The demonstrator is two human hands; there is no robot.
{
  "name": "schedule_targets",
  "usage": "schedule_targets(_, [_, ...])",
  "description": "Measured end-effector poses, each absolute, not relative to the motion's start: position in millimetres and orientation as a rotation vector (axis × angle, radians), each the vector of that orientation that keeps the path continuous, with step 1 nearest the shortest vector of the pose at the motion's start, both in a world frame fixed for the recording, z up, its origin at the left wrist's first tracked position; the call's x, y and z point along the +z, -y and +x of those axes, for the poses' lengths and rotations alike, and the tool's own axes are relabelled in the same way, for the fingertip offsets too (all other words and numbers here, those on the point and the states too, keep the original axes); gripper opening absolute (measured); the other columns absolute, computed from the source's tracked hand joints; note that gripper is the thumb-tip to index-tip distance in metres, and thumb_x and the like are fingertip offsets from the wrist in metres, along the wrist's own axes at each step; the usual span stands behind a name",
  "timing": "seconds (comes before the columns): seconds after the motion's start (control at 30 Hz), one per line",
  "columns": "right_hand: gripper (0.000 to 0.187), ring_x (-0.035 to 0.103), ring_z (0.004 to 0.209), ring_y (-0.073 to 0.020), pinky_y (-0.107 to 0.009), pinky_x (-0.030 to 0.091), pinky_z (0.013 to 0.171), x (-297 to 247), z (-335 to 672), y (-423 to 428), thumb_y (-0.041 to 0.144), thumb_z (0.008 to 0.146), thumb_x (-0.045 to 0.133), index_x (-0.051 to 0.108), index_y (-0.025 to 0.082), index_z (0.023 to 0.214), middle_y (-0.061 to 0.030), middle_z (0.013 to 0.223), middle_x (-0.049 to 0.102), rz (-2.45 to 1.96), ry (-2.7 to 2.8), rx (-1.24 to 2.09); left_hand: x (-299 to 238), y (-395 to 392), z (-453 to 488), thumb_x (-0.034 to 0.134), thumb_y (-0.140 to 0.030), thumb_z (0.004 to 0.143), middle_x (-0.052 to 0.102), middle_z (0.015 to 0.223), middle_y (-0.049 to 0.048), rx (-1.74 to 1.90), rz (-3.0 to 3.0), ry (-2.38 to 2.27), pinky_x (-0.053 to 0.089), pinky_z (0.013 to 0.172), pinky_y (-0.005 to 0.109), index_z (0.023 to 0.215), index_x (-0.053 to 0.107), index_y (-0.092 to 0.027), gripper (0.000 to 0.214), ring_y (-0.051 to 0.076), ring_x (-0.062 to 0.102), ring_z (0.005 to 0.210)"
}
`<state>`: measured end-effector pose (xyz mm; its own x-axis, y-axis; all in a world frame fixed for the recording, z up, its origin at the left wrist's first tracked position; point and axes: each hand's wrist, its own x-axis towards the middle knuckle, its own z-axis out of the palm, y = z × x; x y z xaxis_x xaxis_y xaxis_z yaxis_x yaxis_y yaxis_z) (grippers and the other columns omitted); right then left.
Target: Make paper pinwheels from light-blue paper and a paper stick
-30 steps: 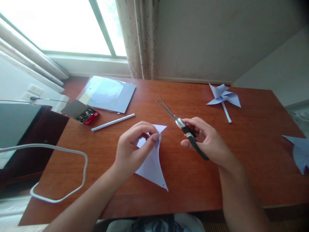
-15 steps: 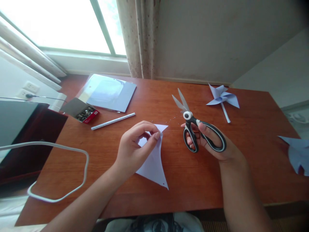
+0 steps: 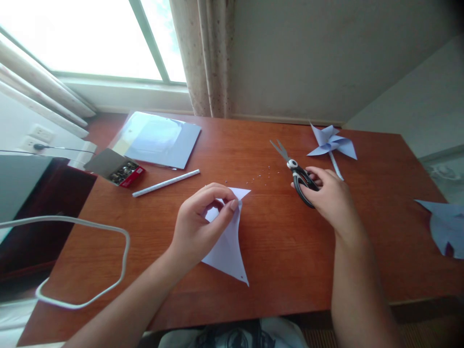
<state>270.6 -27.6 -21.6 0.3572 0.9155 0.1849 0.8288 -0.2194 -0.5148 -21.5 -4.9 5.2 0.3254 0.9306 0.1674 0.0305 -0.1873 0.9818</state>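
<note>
My left hand [image 3: 205, 220] pinches a sheet of white paper [image 3: 228, 249] between thumb and fingers, near its upper corner. The paper has pointed corners, and a small dark hole shows near its lower tip. Over the right half of the table, my right hand [image 3: 326, 193] is closed on a pair of black-and-white scissors [image 3: 299, 176]. The scissor blades are slightly apart and point away to the upper left. Tiny paper bits [image 3: 259, 176] lie scattered on the table between the two hands.
A paper pinwheel [image 3: 331, 142] lies at the back right of the wooden table [image 3: 279, 270]. Toward the left are a rolled paper stick [image 3: 166, 183], a red box of metal pieces [image 3: 126, 171], a plastic packet [image 3: 159, 140] and a white cable [image 3: 125, 261]. Cut paper [image 3: 445, 227] lies far right.
My right hand has turned over and moved right with the scissors, lowering them toward the table, and the blades have come closer together. My left hand keeps its pinch on the paper.
</note>
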Motion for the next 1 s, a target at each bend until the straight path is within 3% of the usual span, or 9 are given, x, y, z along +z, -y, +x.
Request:
schedule_targets(0.2, [0.02, 0.062, 0.078, -0.0263, -0.039, 0.051, 0.077, -26.3, 273.7, 26.1, 0.031, 0.079, 0.068, 0.071, 0.019, 0.094, -0.0085, 0.084, 0.062, -2.171, 1.564, 0.066, 5.6, 5.6, -21.0, 0.07, -0.018, 0.089, 0.066, 0.084, 0.0043, 1.05, 1.53, -0.92, 0.048, 0.069, 0.028, 0.084, 0.068, -0.019, 0.006, 0.016, 0.06, 0.079])
schedule_targets(0.47, [0.036, 0.063, 0.089, -0.0325, -0.043, 0.05, 0.079, -33.8, 274.0, 25.7, 0.036, 0.081, 0.068, 0.07, 0.017, 0.112, -0.0145, 0.099, 0.064, -2.305, 1.575, -0.058, 8.0, 5.4, -19.9, 0.07, -0.019, 0.088, 0.067, 0.083, 0.0046, 1.049, 1.527, -0.939, 0.048, 0.069, 0.028, 0.082, 0.068, -0.019, 0.007, 0.017, 0.061, 0.079])
schedule_targets(0.83, [0.029, 0.064, 0.092, -0.0326, -0.043, 0.051, 0.082, -32.5, 269.2, 27.3, 0.033, 0.083, 0.068, 0.07, 0.02, 0.108, -0.0123, 0.096, 0.066, -2.301, 1.662, 0.027, 4.4, 5.5, -20.1, 0.071, -0.02, 0.088, 0.066, 0.083, 0.0045, 1.047, 1.506, -0.949, 0.048, 0.068, 0.027, 0.083, 0.069, -0.018, 0.005, 0.016, 0.06, 0.077])
schedule_targets(1.0, [0.031, 0.063, 0.102, -0.0347, -0.047, 0.05, 0.09, -16.3, 256.8, 31.2, 0.035, 0.084, 0.069, 0.068, 0.02, 0.11, -0.015, 0.106, 0.065, -2.13, 1.638, -0.052, 2.5, 6.1, -19.0, 0.071, -0.022, 0.088, 0.066, 0.082, 0.0046, 1.045, 1.499, -0.967, 0.05, 0.068, 0.026, 0.084, 0.069, -0.019, 0.006, 0.016, 0.06, 0.077])
